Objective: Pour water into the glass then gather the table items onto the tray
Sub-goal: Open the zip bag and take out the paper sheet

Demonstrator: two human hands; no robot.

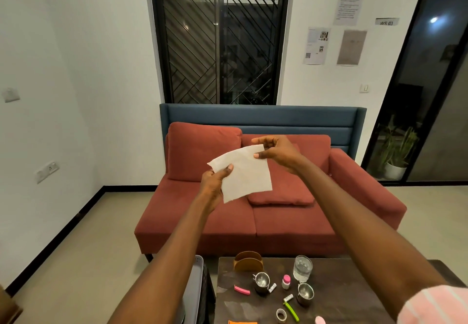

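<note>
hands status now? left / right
Left hand: pinching the lower left edge of the white napkin.
Right hand: pinching the napkin's upper right corner.

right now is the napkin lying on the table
No, both the left hand and right hand hold the napkin up in the air.
</note>
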